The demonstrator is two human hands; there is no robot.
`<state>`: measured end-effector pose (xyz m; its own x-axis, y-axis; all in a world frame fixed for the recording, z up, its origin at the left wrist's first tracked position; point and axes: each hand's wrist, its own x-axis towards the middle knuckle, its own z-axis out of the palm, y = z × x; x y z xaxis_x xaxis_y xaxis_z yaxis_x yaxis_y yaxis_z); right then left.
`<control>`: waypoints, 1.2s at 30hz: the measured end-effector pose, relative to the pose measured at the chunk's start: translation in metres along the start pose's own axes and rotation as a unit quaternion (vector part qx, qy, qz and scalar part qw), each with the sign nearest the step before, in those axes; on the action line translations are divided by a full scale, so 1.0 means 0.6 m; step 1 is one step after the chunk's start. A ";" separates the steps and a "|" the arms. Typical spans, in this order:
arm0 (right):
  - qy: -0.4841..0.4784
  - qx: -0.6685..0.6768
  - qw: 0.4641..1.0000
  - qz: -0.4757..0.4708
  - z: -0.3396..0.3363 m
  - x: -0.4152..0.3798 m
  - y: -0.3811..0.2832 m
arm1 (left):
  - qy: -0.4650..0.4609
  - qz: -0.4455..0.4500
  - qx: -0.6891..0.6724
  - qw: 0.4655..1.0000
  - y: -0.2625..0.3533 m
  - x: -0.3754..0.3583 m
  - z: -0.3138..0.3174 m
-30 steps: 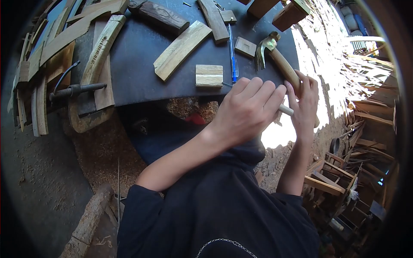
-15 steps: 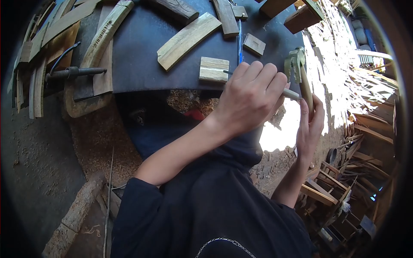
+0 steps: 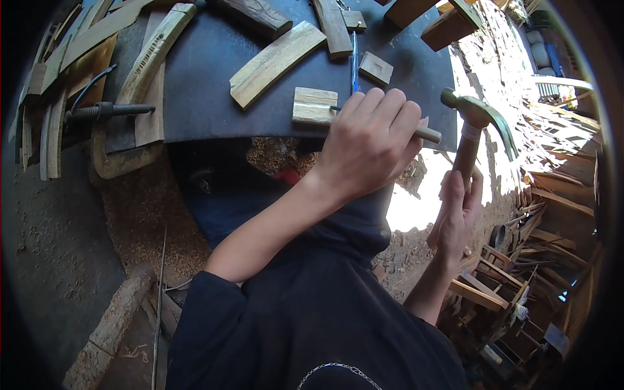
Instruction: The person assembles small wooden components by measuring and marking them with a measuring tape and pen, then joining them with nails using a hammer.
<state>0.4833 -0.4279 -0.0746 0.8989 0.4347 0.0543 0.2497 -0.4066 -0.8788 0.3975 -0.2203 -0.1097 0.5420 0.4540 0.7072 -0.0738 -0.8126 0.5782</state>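
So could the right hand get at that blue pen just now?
Probably not easily: the right hand holds the hammer, and the left hand, wrapped round a pale-handled tool, lies between it and the blue pen.

Tan block (image 3: 314,114), brown hammer handle (image 3: 466,155), black shirt (image 3: 312,312)

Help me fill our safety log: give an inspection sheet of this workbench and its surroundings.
Surface: dark tabletop, screw clamp at left.
Job items: wooden block near the front edge; chisel-like tool pointing at it; hammer.
Clutter: curved board, blue pen.
Hands: left hand grips the chisel-like tool; right hand holds the hammer.
Cables: thin blue strand by the clamp; cannot tell if cable.
Surroundings: wood shavings below, scrap wood at right.
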 end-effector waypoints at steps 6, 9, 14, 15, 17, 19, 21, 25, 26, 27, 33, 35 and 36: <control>0.079 -0.314 0.939 -0.113 0.055 0.078 -0.016 | -0.025 0.011 -0.012 1.000 -0.003 -0.005 -0.013; 0.098 -0.388 0.902 -0.159 0.067 0.104 -0.016 | -0.026 0.016 -0.026 0.999 -0.007 -0.002 -0.021; 0.087 -0.396 0.898 -0.172 0.081 0.126 -0.025 | -0.034 0.016 -0.031 0.999 -0.013 0.003 -0.030; 0.080 -0.391 0.897 -0.189 0.084 0.129 -0.025 | -0.033 0.015 -0.034 0.999 -0.013 0.003 -0.031; 0.072 -0.385 0.894 -0.218 0.096 0.134 -0.037 | -0.016 0.015 -0.051 0.998 -0.015 0.005 -0.032; 0.048 -0.347 0.899 -0.261 0.116 0.140 -0.061 | 0.013 0.017 -0.076 0.997 -0.016 0.005 -0.035; 0.014 -0.274 0.909 -0.315 0.166 0.153 -0.112 | 0.026 0.035 -0.074 0.996 -0.017 0.001 -0.045; 0.000 -0.276 0.847 -0.454 0.318 0.191 -0.183 | 0.054 0.053 -0.076 0.994 -0.017 -0.018 -0.058; 0.005 -0.294 0.833 -0.469 0.368 0.204 -0.185 | 0.056 0.056 -0.062 0.995 -0.018 -0.023 -0.062; 0.009 -0.312 0.818 -0.483 0.409 0.215 -0.182 | 0.059 0.055 -0.060 0.995 -0.014 -0.026 -0.068; 0.020 -0.274 0.787 -0.553 0.447 0.236 -0.191 | 0.049 0.060 -0.014 0.997 -0.003 -0.034 -0.100; -0.129 -0.196 0.880 -0.413 0.372 0.229 -0.213 | 0.039 0.059 -0.001 0.998 -0.002 -0.026 -0.097; -0.198 -0.105 0.931 -0.288 0.317 0.218 -0.217 | 0.044 0.056 -0.001 0.997 0.000 -0.018 -0.086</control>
<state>0.4997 -0.1655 -0.0430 0.4023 0.8742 0.2720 0.7516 -0.1457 -0.6433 0.3483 -0.2062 -0.0966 0.4553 0.3913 0.7997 -0.1311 -0.8590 0.4950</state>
